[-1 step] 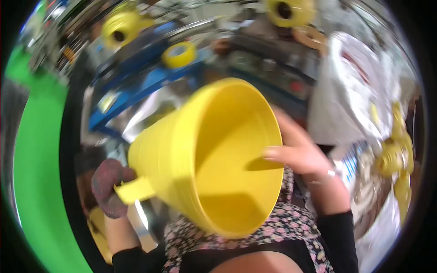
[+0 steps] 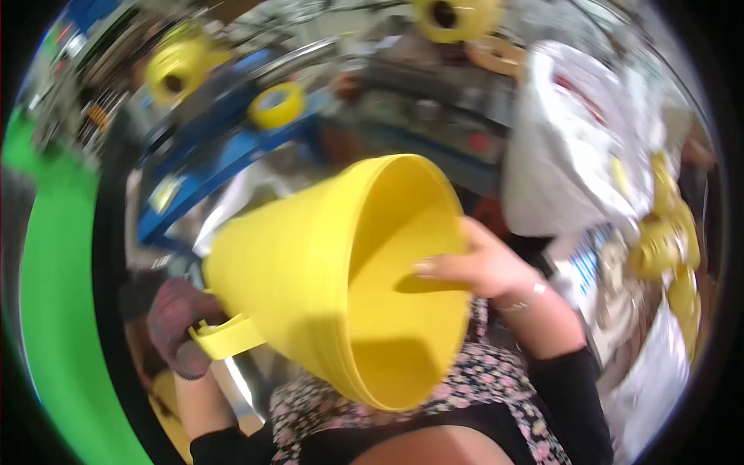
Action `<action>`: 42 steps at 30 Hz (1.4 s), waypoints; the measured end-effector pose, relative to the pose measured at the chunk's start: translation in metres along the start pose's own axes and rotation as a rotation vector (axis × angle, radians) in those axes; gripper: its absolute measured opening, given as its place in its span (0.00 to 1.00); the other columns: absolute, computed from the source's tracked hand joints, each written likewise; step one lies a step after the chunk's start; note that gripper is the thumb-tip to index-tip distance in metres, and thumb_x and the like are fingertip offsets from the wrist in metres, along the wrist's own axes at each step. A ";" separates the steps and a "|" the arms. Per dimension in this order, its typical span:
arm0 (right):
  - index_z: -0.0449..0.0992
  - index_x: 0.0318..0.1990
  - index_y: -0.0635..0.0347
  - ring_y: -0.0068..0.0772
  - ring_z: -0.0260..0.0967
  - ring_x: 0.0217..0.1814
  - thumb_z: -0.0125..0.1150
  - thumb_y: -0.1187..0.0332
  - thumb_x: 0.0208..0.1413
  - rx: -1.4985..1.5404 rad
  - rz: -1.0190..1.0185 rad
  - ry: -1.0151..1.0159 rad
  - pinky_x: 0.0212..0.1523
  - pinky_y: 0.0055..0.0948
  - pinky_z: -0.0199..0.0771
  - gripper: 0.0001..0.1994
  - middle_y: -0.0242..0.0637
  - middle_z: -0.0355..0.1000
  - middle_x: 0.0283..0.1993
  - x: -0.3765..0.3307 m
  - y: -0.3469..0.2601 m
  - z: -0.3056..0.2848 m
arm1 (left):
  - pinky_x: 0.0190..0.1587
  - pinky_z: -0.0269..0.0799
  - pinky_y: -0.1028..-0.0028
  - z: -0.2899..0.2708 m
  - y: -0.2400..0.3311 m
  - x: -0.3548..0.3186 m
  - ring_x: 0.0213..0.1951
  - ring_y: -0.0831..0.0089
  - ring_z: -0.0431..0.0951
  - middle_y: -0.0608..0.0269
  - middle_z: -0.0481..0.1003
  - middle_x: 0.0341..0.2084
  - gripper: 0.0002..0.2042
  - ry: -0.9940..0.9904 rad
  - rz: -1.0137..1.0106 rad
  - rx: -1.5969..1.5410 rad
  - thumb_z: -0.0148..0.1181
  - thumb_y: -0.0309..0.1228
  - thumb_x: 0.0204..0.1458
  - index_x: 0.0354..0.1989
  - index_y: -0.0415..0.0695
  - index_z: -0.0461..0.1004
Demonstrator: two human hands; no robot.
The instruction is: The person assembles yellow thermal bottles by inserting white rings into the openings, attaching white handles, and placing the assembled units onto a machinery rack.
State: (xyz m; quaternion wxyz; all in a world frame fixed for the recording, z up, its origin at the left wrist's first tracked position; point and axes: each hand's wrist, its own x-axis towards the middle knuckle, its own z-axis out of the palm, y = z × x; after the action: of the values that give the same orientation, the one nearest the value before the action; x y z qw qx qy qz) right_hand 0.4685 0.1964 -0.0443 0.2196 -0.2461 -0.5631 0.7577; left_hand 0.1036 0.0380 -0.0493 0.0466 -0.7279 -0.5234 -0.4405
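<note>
Head view: we look down on one big yellow funnel-shaped bucket (image 2: 333, 279) held up between our two hands, and we place everything else against it.
Green surface (image 2: 58, 310): far left of the bucket, curving along the edge of the picture.
Left hand (image 2: 180, 325): in a dark, mottled glove, at the bucket's lower left, closed around the narrow end just above a small yellow tab (image 2: 225, 337) that sticks out there; the forearm comes up from the bottom edge.
Yellow tape rolls (image 2: 275, 105): up and to the left of the bucket, well apart from it, on a blurred blue rack (image 2: 201, 186).
Bucket: tilted on its side in the middle, wide mouth turned toward the lower right, narrow end to the left.
Bucket contents: we see only its bare yellow inner wall and the shadow of our fingers.
Right hand (image 2: 480, 267): bare, at the bucket's right rim, fingers hooked over the edge into the mouth, pinching the wall; a thin bracelet sits on the wrist, a black sleeve below.
White plastic bag (image 2: 573, 132): upper right of the bucket, apart from it.
Yellow pieces (image 2: 666, 240): far right, too blurred for us to tell their kind.
</note>
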 end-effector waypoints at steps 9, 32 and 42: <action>0.59 0.67 0.54 0.58 0.51 0.71 0.72 0.64 0.42 -1.236 -0.518 -0.036 0.68 0.49 0.53 0.41 0.54 0.55 0.69 -0.014 0.026 -0.043 | 0.47 0.73 0.66 0.043 -0.007 0.096 0.43 0.66 0.76 0.60 0.76 0.47 0.22 0.128 -0.727 -1.277 0.46 0.43 0.64 0.60 0.43 0.65; 0.70 0.18 0.52 0.33 0.65 0.28 0.67 0.53 0.47 -1.138 -1.178 -0.109 0.44 0.37 0.69 0.17 0.28 0.59 0.19 0.008 -0.062 0.046 | 0.34 0.74 0.68 0.022 0.002 0.120 0.32 0.68 0.80 0.63 0.80 0.28 0.24 -0.569 0.040 -0.502 0.81 0.39 0.25 0.33 0.42 0.80; 0.79 0.44 0.54 0.46 0.67 0.56 0.65 0.64 0.50 -1.370 -0.817 0.842 0.54 0.38 0.69 0.14 0.47 0.71 0.51 -0.024 -0.063 -0.122 | 0.51 0.67 0.69 0.014 -0.098 0.053 0.43 0.69 0.73 0.61 0.74 0.40 0.18 -0.037 -0.406 -0.163 0.68 0.28 0.45 0.46 0.39 0.73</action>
State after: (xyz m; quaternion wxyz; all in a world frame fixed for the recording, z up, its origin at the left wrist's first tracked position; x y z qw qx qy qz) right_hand 0.5665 0.2900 -0.0107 0.4650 -0.3608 -0.8078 -0.0339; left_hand 0.0366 0.1274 -0.0595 -0.1117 -0.6167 -0.6227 -0.4685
